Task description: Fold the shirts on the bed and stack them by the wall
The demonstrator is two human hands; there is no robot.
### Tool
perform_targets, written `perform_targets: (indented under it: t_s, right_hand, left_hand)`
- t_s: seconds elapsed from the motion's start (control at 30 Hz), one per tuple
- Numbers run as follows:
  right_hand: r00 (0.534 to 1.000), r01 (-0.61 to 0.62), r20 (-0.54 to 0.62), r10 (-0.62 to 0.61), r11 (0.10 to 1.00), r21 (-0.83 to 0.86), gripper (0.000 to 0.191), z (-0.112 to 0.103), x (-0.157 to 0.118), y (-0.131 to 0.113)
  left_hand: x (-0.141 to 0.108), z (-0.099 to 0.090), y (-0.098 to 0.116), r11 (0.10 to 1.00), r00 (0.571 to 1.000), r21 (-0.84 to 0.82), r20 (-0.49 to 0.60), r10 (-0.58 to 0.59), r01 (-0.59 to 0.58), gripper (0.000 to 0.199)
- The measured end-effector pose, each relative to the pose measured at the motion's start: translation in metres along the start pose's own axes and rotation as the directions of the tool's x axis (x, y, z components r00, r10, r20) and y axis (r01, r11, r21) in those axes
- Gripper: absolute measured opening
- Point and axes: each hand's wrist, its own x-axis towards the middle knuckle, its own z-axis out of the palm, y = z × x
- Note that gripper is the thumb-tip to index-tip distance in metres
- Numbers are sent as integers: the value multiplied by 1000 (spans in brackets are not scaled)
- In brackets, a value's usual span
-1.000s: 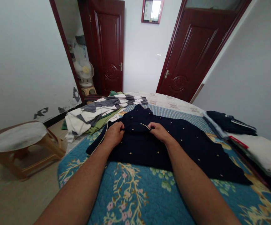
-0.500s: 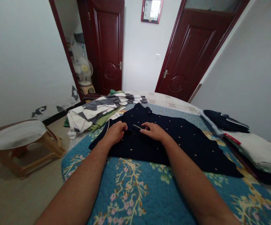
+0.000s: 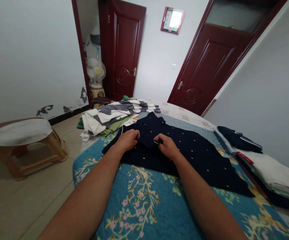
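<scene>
A dark navy garment (image 3: pixel 194 146) with small pale dots and cream piping lies spread across the blue floral bedspread (image 3: pixel 134 203). My left hand (image 3: pixel 129 139) is closed on the cloth near the piped edge at its left part. Opposite it, my right hand (image 3: pixel 166 145) pinches another piece of the same garment, where a short length of cream piping shows at the fingers. Between the two hands the fabric is drawn up a little. The fingertips of both hands are partly hidden in the dark cloth.
Crumpled grey-and-white and green clothes (image 3: pixel 109 115) lie at the bed's far left. Folded clothes (image 3: pixel 271 166) are stacked at the right, with a folded navy garment (image 3: pixel 239 138) behind. A plastic stool (image 3: pixel 21 133) stands on the floor at left.
My right hand has gone from loosely spread fingers to a closed grip on the piped edge. My left hand keeps its hold. The whole view has tilted and shifted slightly.
</scene>
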Motion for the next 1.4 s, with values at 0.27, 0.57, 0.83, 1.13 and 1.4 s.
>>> perform_targets:
  t_s: [0.27, 0.57, 0.83, 1.13, 1.4]
  right_hand:
    - [997, 62, 62, -51, 981, -185, 30, 5, -39, -6]
    - [988, 134, 101, -115, 968, -212, 28, 3, -60, -27]
    - [998, 69, 2, -69, 991, -113, 16, 7, -67, -25]
    - [929, -359, -202, 311, 891, -278, 33, -17, -70, 8]
    - [717, -686, -179, 674, 635, -355, 68, -85, -137, 108]
  left_hand:
    - [-11, -14, 3, 997, 994, 64, 104, 31, -38, 29]
    - [-8, -22, 9, 960, 991, 270, 93, -99, 70, 31]
    - [-1, -19, 44, 968, 980, 249, -179, 83, -36, 32]
    - [-3, 39, 70, 948, 957, 162, 147, 250, -273, 55]
    - [-5, 38, 69, 949, 964, 232, 206, 165, -212, 83]
